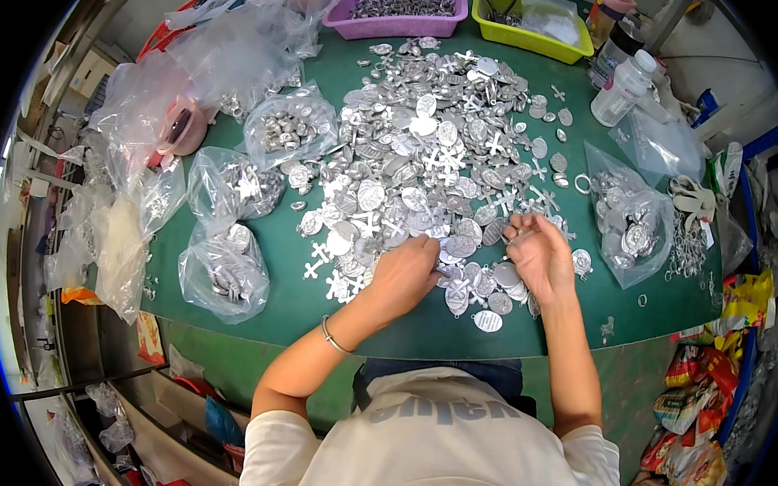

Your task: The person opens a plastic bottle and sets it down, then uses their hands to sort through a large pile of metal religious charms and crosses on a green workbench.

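Note:
A large heap of silver-coloured oval medals and small cross pendants (450, 161) covers the middle of the green table (358, 329). My left hand (405, 277) rests at the near edge of the heap, its fingers bent down and closed among the medals. Whatever it grips is hidden under the fingers. To its right, my right hand (542, 258) is raised slightly over the heap's near right side. Its fingers curl in toward the thumb, and what they hold is too small to name. Several oval medals (488, 321) lie loose between the hands and the table's front edge.
Clear bags of metal pieces stand left (223, 272) and right (629, 225). A purple basket (396, 32) and a yellow-green tray (533, 46) sit at the back. A white bottle (624, 90) stands back right. Empty plastic bags (231, 67) crowd the far left.

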{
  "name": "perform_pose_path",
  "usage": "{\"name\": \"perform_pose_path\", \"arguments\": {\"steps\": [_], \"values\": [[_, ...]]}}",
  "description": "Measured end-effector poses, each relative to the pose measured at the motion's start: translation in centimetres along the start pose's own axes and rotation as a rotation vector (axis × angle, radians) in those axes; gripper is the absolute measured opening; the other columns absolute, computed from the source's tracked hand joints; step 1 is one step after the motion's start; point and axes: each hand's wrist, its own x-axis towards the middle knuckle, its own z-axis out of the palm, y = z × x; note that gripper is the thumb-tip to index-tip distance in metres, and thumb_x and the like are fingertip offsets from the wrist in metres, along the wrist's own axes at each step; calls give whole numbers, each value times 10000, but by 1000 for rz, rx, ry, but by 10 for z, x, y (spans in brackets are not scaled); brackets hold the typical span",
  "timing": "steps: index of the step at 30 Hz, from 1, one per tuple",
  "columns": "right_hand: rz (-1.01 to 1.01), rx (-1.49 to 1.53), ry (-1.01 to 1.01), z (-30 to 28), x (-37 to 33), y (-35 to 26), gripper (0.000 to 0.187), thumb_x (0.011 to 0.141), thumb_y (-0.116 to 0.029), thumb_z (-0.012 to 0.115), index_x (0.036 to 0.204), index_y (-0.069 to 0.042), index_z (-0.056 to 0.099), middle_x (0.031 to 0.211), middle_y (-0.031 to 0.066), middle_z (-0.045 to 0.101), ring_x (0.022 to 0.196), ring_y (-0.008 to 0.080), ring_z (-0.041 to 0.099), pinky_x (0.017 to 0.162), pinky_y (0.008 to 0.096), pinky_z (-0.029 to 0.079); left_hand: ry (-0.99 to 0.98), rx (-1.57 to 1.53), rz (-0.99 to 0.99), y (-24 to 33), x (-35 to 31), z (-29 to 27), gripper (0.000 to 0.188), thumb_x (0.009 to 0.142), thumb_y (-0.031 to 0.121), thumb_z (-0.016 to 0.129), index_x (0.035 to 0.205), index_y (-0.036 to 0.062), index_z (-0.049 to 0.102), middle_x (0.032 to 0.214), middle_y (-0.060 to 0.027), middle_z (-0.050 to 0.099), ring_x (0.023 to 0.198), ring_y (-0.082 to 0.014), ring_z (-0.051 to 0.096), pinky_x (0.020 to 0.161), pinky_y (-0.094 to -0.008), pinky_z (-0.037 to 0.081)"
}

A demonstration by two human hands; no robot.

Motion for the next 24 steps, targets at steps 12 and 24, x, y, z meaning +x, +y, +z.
{"name": "perform_pose_path", "arguments": {"steps": [12,24], "values": [[-441,-2040,-53,26,9,35,365,657,-265,740,899,-66,554,843,61,517,694,288,595,575,399,443,-38,-1841,-406,-32,5,-15,72,847,90,534,894,36,537,808,-39,543,721,-153,532,606,-285,453],[-559,-2162,87,32,35,46,215,734,-218,673,751,-26,578,795,91,543,651,321,586,558,409,446,156,199,-115,-9,39,-1,326,742,183,664,1032,66,573,776,-128,594,680,-321,595,567,-400,469]]}}
